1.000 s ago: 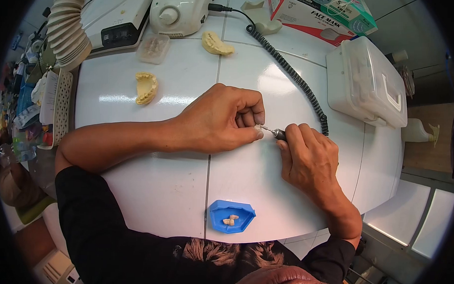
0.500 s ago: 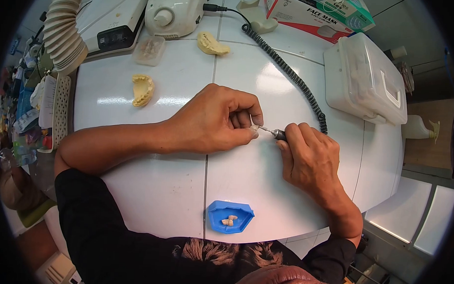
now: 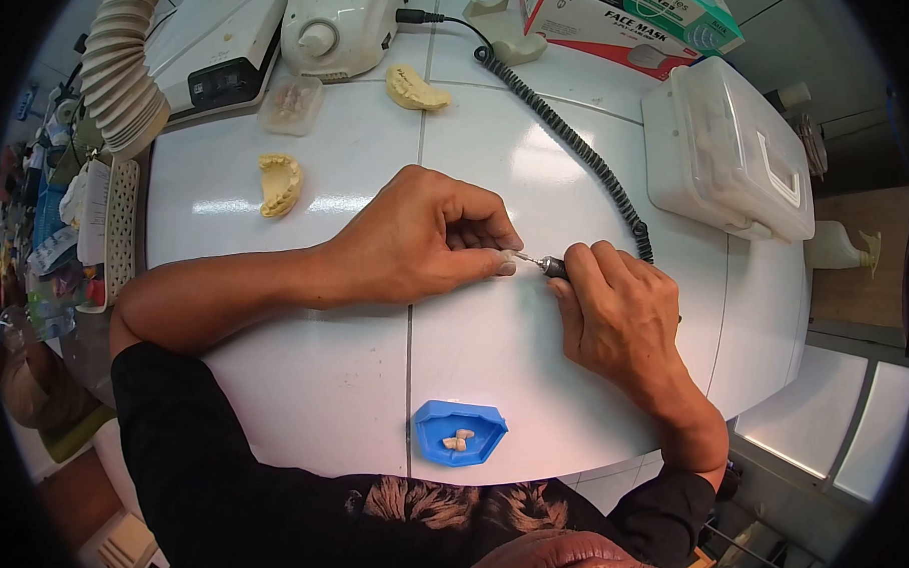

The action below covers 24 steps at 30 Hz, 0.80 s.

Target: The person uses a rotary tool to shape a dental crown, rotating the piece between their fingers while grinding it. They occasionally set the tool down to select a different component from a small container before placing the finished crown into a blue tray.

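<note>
My left hand pinches a tiny pale piece between thumb and index finger, mostly hidden by the fingertips. My right hand grips a dark rotary handpiece whose thin metal bit points left and meets the pale piece. Below the hands, a blue tray holds several small tooth-coloured pieces. A yellowish dental cast lies left of my left hand, and a second cast sits farther back.
A coiled black cord runs from the back toward my right hand. Behind stand a white control unit, a small clear box and a face mask box. A white case is at right, a ribbed hose at left.
The view has shifted slightly. My left fingers have changed their pose a little around the pale piece, and the bit stays against it.
</note>
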Available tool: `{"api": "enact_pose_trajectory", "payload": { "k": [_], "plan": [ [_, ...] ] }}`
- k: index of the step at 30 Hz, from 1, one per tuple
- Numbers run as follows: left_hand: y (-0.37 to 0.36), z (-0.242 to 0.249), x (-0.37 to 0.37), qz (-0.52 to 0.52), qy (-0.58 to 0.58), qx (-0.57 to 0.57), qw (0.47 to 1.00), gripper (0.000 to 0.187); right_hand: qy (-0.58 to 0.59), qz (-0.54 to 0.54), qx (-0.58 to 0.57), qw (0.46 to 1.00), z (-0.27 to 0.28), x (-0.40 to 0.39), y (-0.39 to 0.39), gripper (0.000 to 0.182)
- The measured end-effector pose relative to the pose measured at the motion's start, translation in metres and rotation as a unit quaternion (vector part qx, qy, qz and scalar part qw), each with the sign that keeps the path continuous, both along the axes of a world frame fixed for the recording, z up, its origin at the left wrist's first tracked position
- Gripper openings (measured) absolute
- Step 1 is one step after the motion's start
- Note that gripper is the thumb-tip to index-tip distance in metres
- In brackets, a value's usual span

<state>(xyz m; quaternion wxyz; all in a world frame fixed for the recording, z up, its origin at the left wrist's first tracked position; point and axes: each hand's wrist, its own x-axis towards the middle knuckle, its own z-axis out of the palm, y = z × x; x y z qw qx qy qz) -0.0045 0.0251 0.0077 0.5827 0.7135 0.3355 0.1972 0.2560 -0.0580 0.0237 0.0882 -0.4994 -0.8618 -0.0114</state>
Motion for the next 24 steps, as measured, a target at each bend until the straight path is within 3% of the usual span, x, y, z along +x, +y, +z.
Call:
{"api": "enact_pose_trajectory", "payload": {
  "k": [18,24],
  "plan": [
    [-0.001,0.001,0.002,0.005,0.016,0.008,1.000,0.016,0.004,-0.006,0.002,1.000,-0.001,0.001,-0.001,0.023],
    [0.001,-0.001,0.003,-0.002,-0.008,-0.035,0.999,0.018,0.064,-0.011,0.018,0.998,-0.007,0.010,-0.004,0.024]
  ]
}}
